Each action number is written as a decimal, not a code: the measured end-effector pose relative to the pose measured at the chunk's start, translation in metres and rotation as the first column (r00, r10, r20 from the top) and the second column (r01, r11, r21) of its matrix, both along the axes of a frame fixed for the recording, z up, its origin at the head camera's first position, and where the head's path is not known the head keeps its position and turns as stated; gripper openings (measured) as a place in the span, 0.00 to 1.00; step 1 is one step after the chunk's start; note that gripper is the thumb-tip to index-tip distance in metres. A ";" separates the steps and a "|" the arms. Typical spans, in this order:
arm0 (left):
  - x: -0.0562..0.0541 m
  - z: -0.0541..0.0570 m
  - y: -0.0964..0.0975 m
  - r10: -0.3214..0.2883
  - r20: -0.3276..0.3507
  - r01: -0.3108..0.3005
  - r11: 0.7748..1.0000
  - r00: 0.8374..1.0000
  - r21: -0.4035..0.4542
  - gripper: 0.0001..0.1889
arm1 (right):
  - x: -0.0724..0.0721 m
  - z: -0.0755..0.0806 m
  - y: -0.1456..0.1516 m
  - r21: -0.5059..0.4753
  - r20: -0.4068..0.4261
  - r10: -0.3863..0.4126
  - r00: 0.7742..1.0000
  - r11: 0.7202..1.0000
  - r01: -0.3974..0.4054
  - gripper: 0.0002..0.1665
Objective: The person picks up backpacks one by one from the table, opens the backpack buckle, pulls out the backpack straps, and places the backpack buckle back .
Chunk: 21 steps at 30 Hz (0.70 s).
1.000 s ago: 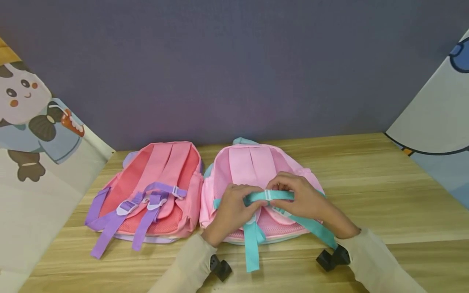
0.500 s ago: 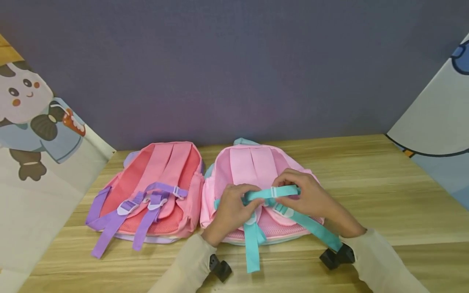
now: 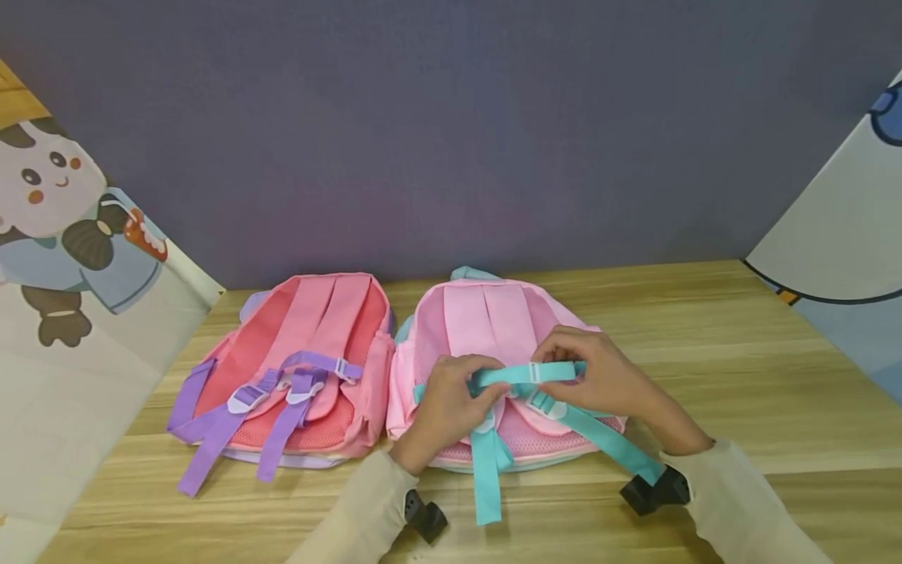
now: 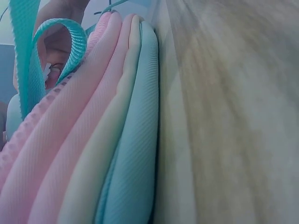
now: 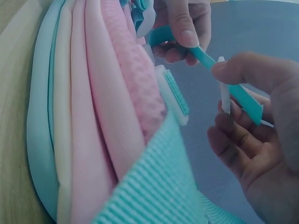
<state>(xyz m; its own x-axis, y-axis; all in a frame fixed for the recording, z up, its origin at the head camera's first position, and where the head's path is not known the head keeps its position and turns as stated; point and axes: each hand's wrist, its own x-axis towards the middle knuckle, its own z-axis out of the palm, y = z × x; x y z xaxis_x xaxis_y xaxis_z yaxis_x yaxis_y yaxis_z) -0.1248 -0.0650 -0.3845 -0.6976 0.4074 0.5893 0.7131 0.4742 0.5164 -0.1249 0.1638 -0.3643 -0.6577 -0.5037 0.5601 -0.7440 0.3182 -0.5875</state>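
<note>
A pink backpack (image 3: 470,313) lies on the table with its back panel and shoulder straps facing up. Above its lower half, my left hand (image 3: 447,399) pinches a teal strap (image 3: 503,376) between thumb and fingers. A white slider buckle (image 3: 535,372) sits on that strap, close to its free end. My right hand (image 3: 599,376) grips the buckle, the thumb (image 5: 243,70) at its upper end and fingertips at its lower end in the right wrist view. The strap's tail (image 5: 247,103) pokes out past the buckle toward the right palm.
To the left, a coral backpack (image 3: 247,345) with purple straps (image 3: 211,446) lies against the pink one. Two loose teal straps (image 3: 486,478) hang toward the table's front. A grey panel (image 3: 451,141) rises behind the wooden table (image 3: 740,376), with printed panels (image 3: 92,266) at the sides.
My right hand and the white buckle have moved right, away from the left hand. More teal strap shows between left hand and buckle. The left hand has barely moved.
</note>
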 end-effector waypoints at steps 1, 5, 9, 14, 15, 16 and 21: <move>0.000 0.000 0.000 -0.001 -0.002 0.001 1.000 1.000 -0.001 0.09 | 0.000 0.000 0.000 -0.003 0.003 0.007 1.000 1.000 -0.007 0.18; 0.000 -0.001 0.000 -0.003 -0.008 0.003 1.000 1.000 -0.006 0.09 | 0.000 0.000 0.000 -0.007 0.013 0.027 1.000 1.000 -0.027 0.18; 0.000 -0.001 0.001 0.002 0.008 -0.002 1.000 1.000 -0.006 0.09 | -0.001 -0.002 0.003 -0.002 0.033 0.031 0.999 1.000 -0.030 0.18; 0.000 -0.001 0.000 0.004 0.018 -0.004 1.000 1.000 -0.009 0.09 | -0.002 -0.002 0.006 0.007 0.051 0.028 0.998 1.000 -0.029 0.18; 0.000 -0.001 0.000 0.005 0.019 -0.005 1.000 1.000 -0.010 0.09 | -0.002 -0.002 0.007 0.009 0.052 0.030 0.998 0.999 -0.031 0.18; 0.000 -0.001 0.000 0.007 0.017 -0.007 1.000 1.000 -0.011 0.09 | -0.002 -0.002 0.008 0.010 0.055 0.031 0.998 0.999 -0.032 0.18; 0.001 0.000 0.000 0.014 0.022 -0.013 1.000 1.000 -0.015 0.09 | -0.003 -0.001 0.011 0.017 0.070 0.034 0.997 0.999 -0.035 0.18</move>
